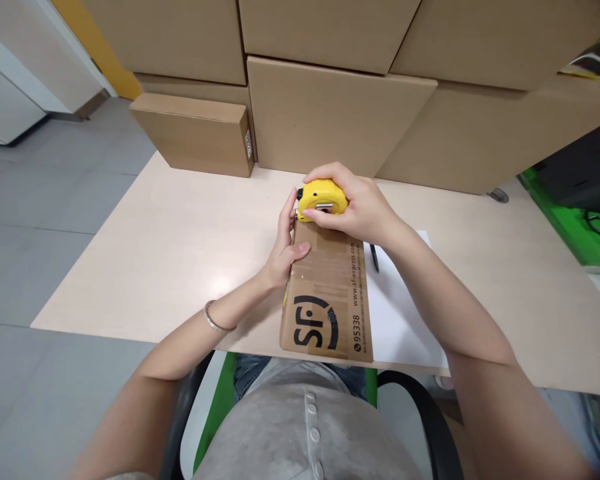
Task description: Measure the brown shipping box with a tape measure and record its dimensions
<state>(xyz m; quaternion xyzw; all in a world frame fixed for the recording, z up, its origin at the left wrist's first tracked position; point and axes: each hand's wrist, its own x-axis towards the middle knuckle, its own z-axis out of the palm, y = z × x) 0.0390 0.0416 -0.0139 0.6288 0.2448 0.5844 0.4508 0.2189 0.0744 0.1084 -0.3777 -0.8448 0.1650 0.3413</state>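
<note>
A brown cardboard box (325,280) with black SF print lies at the table's front edge. My right hand (365,207) is wrapped round a yellow tape measure (325,195), which sits over the far end of the box. The left side of the box is gripped by my left hand (285,250), its thumb on the top face and its fingers along the side. Those fingertips reach up beside the tape measure's left end. Whether any blade is drawn out there cannot be made out.
White paper (405,313) lies right of the box, a black pen (375,257) on it. A smaller carton (195,133) stands at the table's back left. Large stacked cartons (330,113) wall off the back. Black and green equipment (580,180) is at the right.
</note>
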